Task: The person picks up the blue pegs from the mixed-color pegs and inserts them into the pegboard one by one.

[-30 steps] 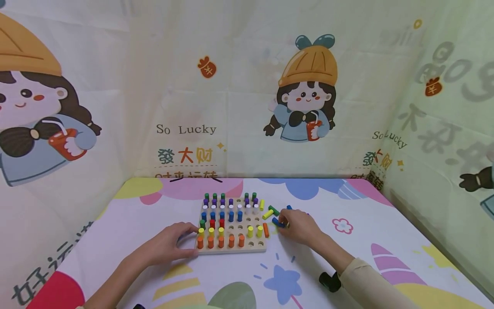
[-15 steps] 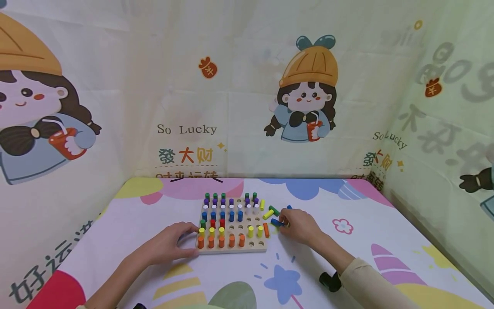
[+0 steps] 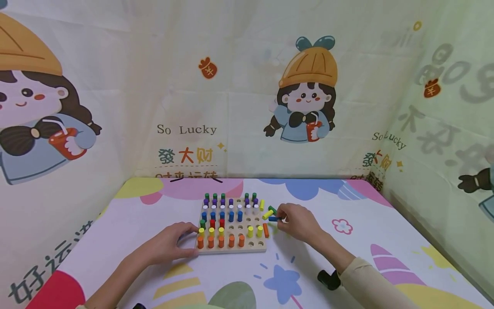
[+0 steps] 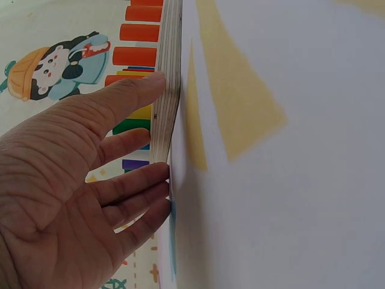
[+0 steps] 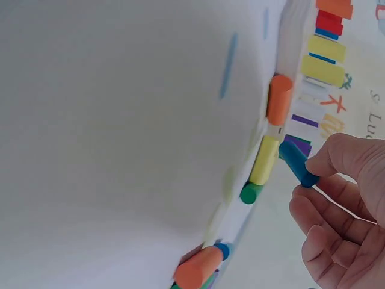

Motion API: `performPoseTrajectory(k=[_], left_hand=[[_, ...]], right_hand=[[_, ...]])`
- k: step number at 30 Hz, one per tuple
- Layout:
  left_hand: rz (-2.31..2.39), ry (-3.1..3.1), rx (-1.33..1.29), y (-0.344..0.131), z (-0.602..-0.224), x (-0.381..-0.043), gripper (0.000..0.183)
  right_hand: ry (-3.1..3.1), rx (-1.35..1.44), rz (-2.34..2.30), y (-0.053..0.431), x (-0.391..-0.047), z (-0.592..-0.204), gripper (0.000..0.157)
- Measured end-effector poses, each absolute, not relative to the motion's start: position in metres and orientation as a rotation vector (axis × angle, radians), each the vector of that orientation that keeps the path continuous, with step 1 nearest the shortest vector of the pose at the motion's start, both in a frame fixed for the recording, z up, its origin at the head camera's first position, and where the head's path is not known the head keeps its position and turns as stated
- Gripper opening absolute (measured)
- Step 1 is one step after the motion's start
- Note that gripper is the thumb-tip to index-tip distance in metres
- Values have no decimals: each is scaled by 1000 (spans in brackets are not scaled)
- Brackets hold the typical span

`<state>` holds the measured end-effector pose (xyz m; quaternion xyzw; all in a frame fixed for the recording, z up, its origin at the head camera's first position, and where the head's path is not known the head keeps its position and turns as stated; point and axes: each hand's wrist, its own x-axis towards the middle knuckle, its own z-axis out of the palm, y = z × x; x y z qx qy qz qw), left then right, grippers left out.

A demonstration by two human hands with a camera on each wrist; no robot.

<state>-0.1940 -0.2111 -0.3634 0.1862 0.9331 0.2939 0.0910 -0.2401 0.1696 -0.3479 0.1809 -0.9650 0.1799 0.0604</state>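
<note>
A wooden pegboard (image 3: pixel 233 250) with upright coloured pegs in rows lies mid-table in the head view. My left hand (image 3: pixel 167 245) is at its near left corner, fingers fairly straight. In the left wrist view the thumb (image 4: pixel 150 87) touches the board's edge (image 4: pixel 171 60), with other fingertips beside it. My right hand (image 3: pixel 299 221) pinches a blue peg (image 5: pixel 296 159) between thumb and fingers, off the table to the right of the board. Bare holes (image 3: pixel 251 243) show toward the board's right side.
Loose pegs lie along the board's right side: an orange peg (image 3: pixel 266 230), yellow pegs (image 3: pixel 268 214) and a green peg (image 3: pixel 272 210). Another orange peg (image 5: pixel 198 268) lies in the right wrist view. A black object (image 3: pixel 329 280) sits by the right sleeve.
My right hand has lifted the blue peg and shifted it slightly up and left toward the board. The left hand keeps its place at the corner.
</note>
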Motion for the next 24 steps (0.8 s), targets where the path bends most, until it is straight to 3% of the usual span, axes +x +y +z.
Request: performPoseTrajectory(k=[24], left_hand=[[865, 2772, 528, -211, -367, -196, 56]], right_hand=[[-2863, 621, 680, 137, -239, -341, 15]])
